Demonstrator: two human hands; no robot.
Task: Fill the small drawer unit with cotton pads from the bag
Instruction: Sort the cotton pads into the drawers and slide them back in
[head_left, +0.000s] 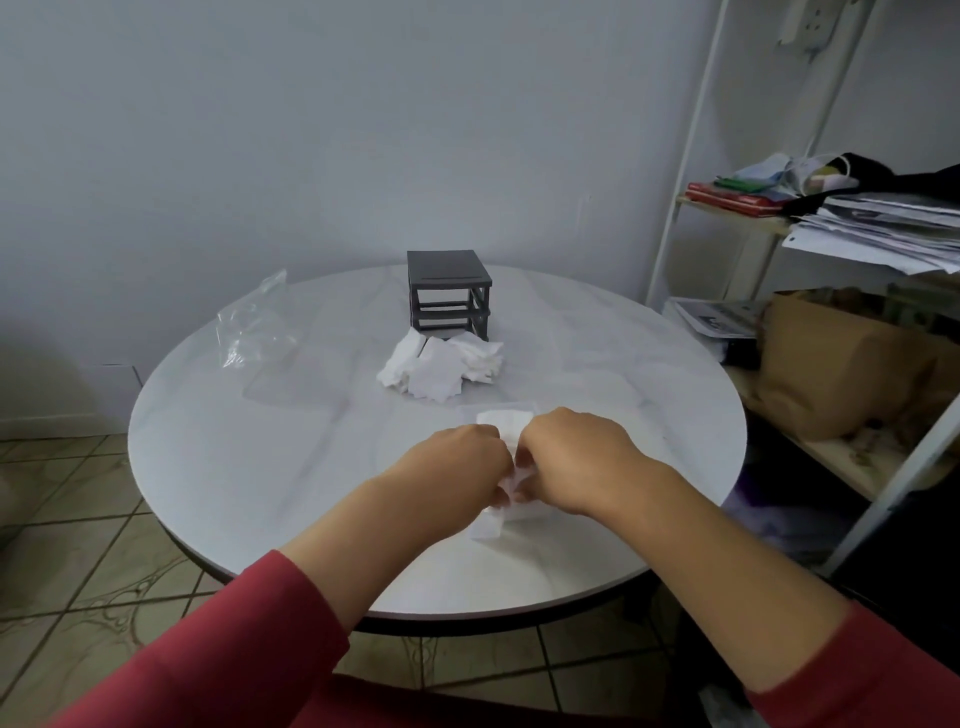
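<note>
Two forearms in red sleeves (249, 644) reach forward over a round white table (260, 467). Nearest, the left hand (452, 462) and right hand (571, 457) meet knuckle to knuckle, both clenched on a white stack of pads (506, 423). The stack seems to sit in a clear drawer, though the blur makes that uncertain. Its long axis runs from the near edge away toward the wall, with one end showing past the knuckles and the other below the wrists.

Farther on, near the table's middle, lies a loose heap of pads (441, 366), crumpled and pointing no single way. Just behind the heap stands the dark drawer unit (449, 293), upright, its open slots facing the viewer. To the left, well apart, a clear bag (254, 322) lies crumpled. At the right, a white shelf (675, 208) holds papers (883, 228). No writing can be read.
</note>
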